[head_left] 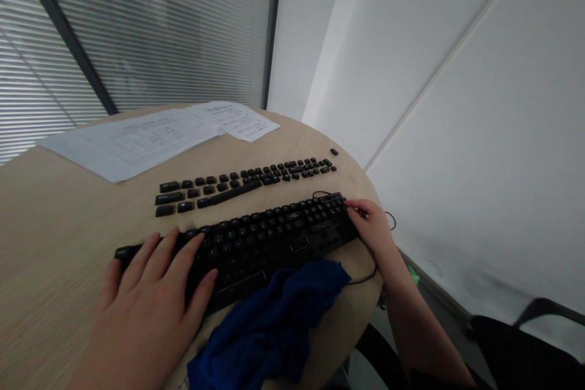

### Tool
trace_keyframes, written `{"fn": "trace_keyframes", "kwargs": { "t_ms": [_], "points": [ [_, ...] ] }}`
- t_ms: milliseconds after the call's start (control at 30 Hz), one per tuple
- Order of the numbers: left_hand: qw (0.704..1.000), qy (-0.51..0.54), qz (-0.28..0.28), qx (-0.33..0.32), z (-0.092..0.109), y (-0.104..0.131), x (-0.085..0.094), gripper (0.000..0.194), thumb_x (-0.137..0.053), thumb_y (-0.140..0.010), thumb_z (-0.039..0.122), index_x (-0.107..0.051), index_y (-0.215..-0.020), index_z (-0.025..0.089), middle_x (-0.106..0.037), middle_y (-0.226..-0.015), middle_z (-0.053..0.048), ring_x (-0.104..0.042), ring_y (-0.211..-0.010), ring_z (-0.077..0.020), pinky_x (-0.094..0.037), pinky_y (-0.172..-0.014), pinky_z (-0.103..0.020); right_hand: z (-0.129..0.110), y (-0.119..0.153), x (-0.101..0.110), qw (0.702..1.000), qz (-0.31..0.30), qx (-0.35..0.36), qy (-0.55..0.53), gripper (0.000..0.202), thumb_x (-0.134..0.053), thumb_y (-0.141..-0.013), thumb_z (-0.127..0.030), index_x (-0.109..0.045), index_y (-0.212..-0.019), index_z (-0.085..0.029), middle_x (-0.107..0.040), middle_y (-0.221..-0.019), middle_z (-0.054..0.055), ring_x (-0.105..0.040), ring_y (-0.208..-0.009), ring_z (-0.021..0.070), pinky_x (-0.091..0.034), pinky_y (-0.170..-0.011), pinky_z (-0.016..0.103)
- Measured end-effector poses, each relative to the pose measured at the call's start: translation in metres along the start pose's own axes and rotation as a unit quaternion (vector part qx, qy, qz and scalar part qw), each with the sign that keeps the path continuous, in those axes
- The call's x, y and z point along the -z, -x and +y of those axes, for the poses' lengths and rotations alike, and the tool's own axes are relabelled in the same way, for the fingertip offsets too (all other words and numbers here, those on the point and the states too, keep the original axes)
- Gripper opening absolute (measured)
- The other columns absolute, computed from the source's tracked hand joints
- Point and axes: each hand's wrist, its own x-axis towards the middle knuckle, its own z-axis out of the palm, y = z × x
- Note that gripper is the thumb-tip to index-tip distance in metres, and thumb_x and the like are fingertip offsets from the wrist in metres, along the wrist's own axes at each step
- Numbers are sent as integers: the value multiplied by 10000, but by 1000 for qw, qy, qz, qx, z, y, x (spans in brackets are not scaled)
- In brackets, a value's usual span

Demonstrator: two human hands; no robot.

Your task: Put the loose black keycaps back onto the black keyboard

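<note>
A black keyboard (256, 244) lies on the round wooden table, with keycaps on its upper rows and bare dark areas along its lower part. My left hand (155, 292) rests over its left end, fingers spread. At the far right end, my right hand (370, 219) has thumb and fingers pinched together by the upper corner; what they hold, if anything, is too small to tell. Behind the keyboard, loose black keycaps (223, 186) are laid out in rows. A blue cloth (269, 329) is bunched against the keyboard's near edge.
Printed paper sheets (159, 134) lie at the back left of the table (59, 213). A single keycap (334, 152) sits near the far right edge. A black cable (365, 277) curves beside the right forearm. A dark chair (516, 347) stands at lower right, beside the white wall.
</note>
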Motion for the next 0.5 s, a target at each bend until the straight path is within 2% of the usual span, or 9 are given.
{"fn": "trace_keyframes", "kwargs": {
  "t_ms": [233, 500],
  "points": [
    [1000, 17, 5, 14, 3, 0, 2, 608, -299, -954, 513, -539, -1423, 209, -523, -1515, -166, -382, -1474, -394, -202, -1238, -633, -5, -1, 1, 997, -14, 71, 21, 303, -565, -899, -389, -791, -1022, -227, -739, -1016, 74, -657, -988, 227, -503, -931, 394],
    [1000, 15, 5, 3, 3, 1, 2, 642, -277, -966, 520, -565, -1404, 149, -496, -1528, -211, -374, -1471, -426, -198, -1224, -662, -8, 0, 2, 992, -18, 114, 51, 301, -556, -934, -371, -789, -1055, -224, -728, -993, 71, -640, -972, 224, -501, -920, 391]
  ]
}}
